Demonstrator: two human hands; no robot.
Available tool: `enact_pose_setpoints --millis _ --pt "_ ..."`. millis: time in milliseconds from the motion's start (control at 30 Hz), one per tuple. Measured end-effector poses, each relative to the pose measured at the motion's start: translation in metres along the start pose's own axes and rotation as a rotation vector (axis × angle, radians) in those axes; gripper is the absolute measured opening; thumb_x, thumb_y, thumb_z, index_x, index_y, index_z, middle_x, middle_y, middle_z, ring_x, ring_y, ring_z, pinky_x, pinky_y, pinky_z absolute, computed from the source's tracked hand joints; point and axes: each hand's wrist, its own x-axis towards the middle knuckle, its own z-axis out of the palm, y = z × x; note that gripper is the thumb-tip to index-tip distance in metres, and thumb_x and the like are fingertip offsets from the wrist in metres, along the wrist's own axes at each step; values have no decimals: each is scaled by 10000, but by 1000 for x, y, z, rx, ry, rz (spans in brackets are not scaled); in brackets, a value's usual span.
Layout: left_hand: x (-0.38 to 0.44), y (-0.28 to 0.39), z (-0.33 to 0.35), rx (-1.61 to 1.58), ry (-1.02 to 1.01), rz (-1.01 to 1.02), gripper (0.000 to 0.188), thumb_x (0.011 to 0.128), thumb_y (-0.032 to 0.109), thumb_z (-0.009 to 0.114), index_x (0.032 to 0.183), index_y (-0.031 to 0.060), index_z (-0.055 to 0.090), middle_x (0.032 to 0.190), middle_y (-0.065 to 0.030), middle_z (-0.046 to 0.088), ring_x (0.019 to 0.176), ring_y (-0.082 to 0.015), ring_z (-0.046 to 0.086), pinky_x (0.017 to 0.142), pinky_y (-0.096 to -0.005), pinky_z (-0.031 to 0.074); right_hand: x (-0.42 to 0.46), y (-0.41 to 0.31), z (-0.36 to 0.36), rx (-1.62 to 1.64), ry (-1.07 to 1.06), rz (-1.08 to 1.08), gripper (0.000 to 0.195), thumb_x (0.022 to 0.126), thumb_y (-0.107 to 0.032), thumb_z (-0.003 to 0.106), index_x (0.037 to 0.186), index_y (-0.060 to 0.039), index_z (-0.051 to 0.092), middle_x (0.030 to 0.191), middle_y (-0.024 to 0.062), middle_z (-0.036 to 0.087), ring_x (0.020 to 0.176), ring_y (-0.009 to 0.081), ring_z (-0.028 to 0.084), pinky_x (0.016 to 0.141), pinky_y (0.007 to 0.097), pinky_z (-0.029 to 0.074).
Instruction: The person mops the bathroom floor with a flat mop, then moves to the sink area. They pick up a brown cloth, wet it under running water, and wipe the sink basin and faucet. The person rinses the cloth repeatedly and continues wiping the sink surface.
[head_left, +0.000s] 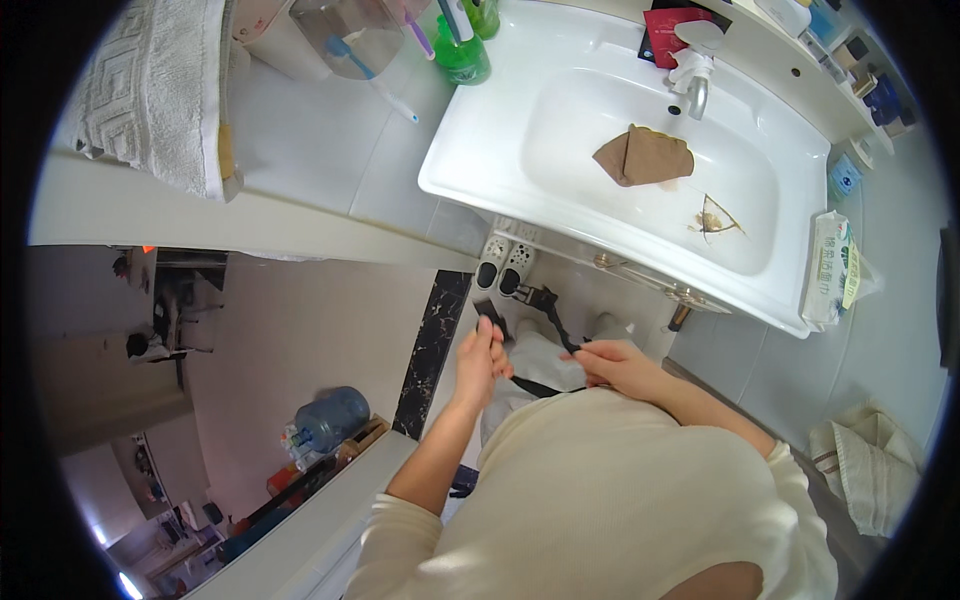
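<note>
In front of my waist, my left hand (482, 358) grips one end of a black strap (556, 319), and a flat dark piece sticks up past its fingers. My right hand (616, 366) pinches another length of the same strap. From that grip the strap runs up to a black buckle (537, 297), which hangs loose above the floor. A lower stretch of black band passes between both hands against my light shirt (600, 480). How it fastens at the waist is hidden by the shirt and the hands.
Ahead is a white washbasin (480, 157) holding a folded brown cloth (652, 156), with a cracked patch (714, 217) in its bowl. White clogs (504, 264) stand beneath. A tissue pack (831, 270) lies at right. Left, past a black threshold (431, 352), stands a water jug (331, 418).
</note>
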Motion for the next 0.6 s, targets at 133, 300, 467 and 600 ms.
enact_pose_setpoints --millis 133,300,467,600 --pt "6 32 54 488 -398 298 369 1008 386 421 921 53 553 608 15 458 526 -91 461 522 -249 420 18 -24 27 -702 -75 -49 366 979 -296 479 1069 34 610 929 140 637 884 225 588 772 356 465" --pt "26 3 70 712 -587 544 333 1004 301 446 1101 18 594 876 -38 597 684 -99 543 601 -230 448 30 -1 16 -214 -130 -67 357 966 -304 483 1040 7 641 925 77 651 752 135 573 692 270 470" --pt "-3 21 10 802 -392 -41 307 974 248 503 1153 9 575 914 -94 648 703 -165 613 633 -255 476 9 -13 7 298 -135 262 281 961 -238 504 1036 -8 647 789 10 632 608 16 443 534 177 393" --pt "-46 41 23 1296 -351 583 229 942 168 537 1123 36 584 681 -129 642 588 -206 638 618 -282 484 14 1 1 407 -125 257 221 947 -218 559 931 -11 633 802 34 631 661 64 514 596 208 443"
